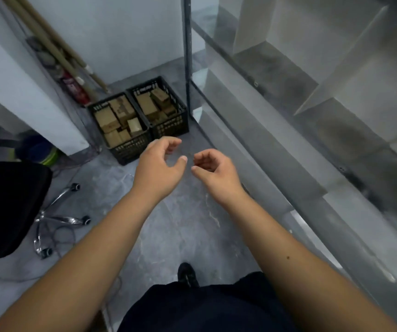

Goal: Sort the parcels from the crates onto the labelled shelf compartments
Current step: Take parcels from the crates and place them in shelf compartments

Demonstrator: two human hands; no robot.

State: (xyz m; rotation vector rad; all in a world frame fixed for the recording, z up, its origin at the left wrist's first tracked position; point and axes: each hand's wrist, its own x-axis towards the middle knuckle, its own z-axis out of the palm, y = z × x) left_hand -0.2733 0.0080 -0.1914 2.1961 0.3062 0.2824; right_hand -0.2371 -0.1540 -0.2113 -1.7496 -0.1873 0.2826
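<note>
Parcels (107,119) of brown cardboard pack the two black crates (130,147), which stand side by side on the grey floor (175,224) at centre left of the frame, just beside the dark post (187,56) of the shelf (252,130). Both crates look close to full. The shelf compartments along the right of the frame hold nothing I can make out (that side is blurred, and no labels can be read). I judge the sorting barely begun, with nearly everything left to move. The left hand (159,164) and right hand (216,171) hang at mid-frame, near each other but apart, short of the crates, with fingers loosely curled and grasping nothing. A black office chair (8,207) stands at the lower left.
</note>
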